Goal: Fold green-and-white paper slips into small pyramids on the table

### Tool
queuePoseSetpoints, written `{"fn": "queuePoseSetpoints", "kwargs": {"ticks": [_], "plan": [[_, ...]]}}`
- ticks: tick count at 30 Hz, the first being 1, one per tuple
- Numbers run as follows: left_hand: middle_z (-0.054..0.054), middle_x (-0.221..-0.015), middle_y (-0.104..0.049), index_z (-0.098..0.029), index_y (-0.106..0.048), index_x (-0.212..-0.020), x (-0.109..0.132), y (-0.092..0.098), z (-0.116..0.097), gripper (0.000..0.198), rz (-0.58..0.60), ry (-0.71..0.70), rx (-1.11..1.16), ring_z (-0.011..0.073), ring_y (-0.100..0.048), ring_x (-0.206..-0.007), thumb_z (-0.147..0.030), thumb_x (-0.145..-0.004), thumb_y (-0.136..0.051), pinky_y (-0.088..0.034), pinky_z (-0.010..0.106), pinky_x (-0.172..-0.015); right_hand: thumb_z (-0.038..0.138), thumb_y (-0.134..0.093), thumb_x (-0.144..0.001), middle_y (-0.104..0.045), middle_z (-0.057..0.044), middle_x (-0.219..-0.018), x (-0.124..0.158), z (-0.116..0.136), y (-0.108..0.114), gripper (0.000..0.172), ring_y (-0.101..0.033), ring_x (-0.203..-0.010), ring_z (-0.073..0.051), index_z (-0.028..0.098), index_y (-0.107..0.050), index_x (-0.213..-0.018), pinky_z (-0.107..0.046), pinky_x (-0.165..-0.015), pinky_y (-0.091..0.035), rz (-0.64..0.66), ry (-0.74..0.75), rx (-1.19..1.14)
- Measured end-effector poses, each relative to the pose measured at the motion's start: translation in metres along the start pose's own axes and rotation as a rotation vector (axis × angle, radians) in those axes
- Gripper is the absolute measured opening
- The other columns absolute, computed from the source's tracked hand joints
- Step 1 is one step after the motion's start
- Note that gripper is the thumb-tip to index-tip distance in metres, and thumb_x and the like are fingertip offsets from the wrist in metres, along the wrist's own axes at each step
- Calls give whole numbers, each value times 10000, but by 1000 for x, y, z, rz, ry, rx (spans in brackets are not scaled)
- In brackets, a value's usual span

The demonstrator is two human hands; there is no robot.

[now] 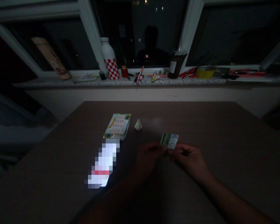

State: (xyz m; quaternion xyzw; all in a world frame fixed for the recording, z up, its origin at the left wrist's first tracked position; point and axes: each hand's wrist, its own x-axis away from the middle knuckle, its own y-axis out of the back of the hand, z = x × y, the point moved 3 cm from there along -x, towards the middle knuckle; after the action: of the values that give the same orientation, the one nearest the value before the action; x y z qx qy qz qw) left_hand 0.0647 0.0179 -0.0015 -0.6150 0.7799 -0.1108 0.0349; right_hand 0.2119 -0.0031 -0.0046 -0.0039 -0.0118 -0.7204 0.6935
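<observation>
A small printed piece of paper, green on its left part and white on its right, is held up between my two hands. My left hand pinches its lower left edge between thumb and fingers. At its lower right edge, my right hand grips it the same way. Beyond my left hand stands a small folded paper pyramid on the table. Farther left lies a stack of printed leaflets. In the dim light the fingers beneath the paper are partly hidden.
A lit phone, its screen blurred out, lies on the brown table left of my hands. Along the windowsill stand a checkered bottle, a tan tumbler, a dark cup and a yellow roll.
</observation>
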Motion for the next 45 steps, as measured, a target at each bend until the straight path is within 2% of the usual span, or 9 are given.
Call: {"fn": "queuePoseSetpoints", "kwargs": {"ticks": [6,12,16,21,25,29,39,45], "plan": [[13,-657,-669,-154,-722,-676,-3,2,7,155,22,-17,-18,156,-585,-663,-304,-706,-692,-433,271,-685,360,-748,-671,-670,-29,-545,-2,2,6,214,-593,-495,-128,149,-713,-663,-234,-502,-464,50,9,26],[20,-613,-652,-141,-703,-623,-4,1,5,187,18,-24,-30,154,-573,-631,-314,-694,-699,-428,267,-663,371,-746,-681,-713,-50,-653,-5,4,7,222,-618,-535,-132,152,-726,-716,-247,-544,-494,137,3,-35],[23,-632,-669,-152,-710,-626,-2,1,3,171,-32,-11,-43,164,-589,-654,-308,-694,-697,-441,274,-683,370,-762,-651,-715,-47,-627,-5,7,10,216,-630,-545,-144,165,-730,-711,-252,-547,-498,65,12,-24],[26,-634,-673,-157,-719,-638,-2,1,4,159,-38,4,-37,165,-593,-658,-303,-696,-695,-447,276,-688,384,-746,-668,-698,-47,-578,-2,11,11,222,-616,-515,-141,163,-720,-657,-244,-514,-475,42,42,25],[29,-626,-667,-156,-713,-622,-3,2,4,180,-45,6,-44,164,-589,-653,-316,-701,-690,-447,277,-692,399,-743,-669,-714,-50,-621,-2,12,12,232,-637,-553,-153,169,-722,-690,-250,-534,-490,17,34,32],[23,-604,-658,-156,-697,-579,-3,2,5,192,-44,26,-31,159,-583,-642,-311,-693,-693,-440,273,-689,404,-748,-663,-697,-47,-581,-2,9,14,252,-615,-511,-144,156,-713,-695,-236,-488,-468,-36,49,46],[18,-624,-666,-161,-711,-634,-4,3,15,169,-20,43,11,152,-583,-643,-316,-701,-703,-426,266,-681,401,-755,-639,-701,-47,-609,-3,7,16,250,-623,-526,-151,159,-714,-689,-243,-486,-482,-72,63,20],[12,-615,-667,-168,-709,-612,-4,3,14,162,-6,49,13,145,-575,-638,-298,-707,-697,-418,263,-684,397,-744,-661,-697,-42,-624,-4,6,15,246,-622,-531,-148,158,-708,-712,-232,-476,-476,-55,46,-12]]}}
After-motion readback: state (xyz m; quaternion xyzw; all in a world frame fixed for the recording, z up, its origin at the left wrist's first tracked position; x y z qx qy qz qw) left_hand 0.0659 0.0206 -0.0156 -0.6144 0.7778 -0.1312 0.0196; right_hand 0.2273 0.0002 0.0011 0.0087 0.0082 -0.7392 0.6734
